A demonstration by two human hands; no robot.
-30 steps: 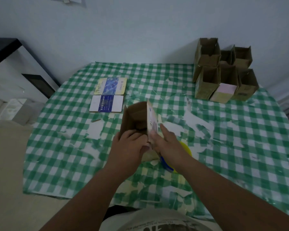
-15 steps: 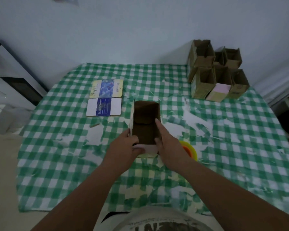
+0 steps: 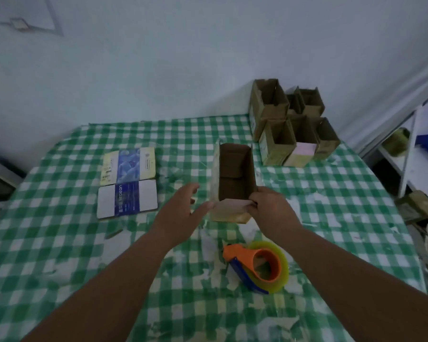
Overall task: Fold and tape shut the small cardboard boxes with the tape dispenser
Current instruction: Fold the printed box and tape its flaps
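Pinched at its near right corner by the right hand (image 3: 269, 208), an opened-up cardboard box (image 3: 234, 180) is held on the green-checked tablecloth (image 3: 59, 243), its open mouth turned up toward the camera and its brown inside exposed. The near flap is seen folded outward under the right hand's curled fingers. The left hand (image 3: 181, 213) is shown with fingers spread and relaxed just beside the box's left wall; nothing is gripped by it, and whether its fingertips touch the cardboard cannot be told.

From the head view, the tape dispenser (image 3: 256, 266), orange and blue with a yellowish roll, is seen lying untouched on the cloth near the person, between the forearms and nearer the right one. No tape can be made out on the box in hand, so its flaps are judged not yet closed or sealed.

At the far right of the table, against the wall, a cluster of erected boxes (image 3: 292, 124) is stacked with open mouths showing; whether their hidden ends have been taped cannot be seen. Two flat printed cartons (image 3: 127, 181) are laid side by side to the left, apparently waiting to be formed. By this evidence, the work is judged partly done, with the present box and the flat pair remaining.
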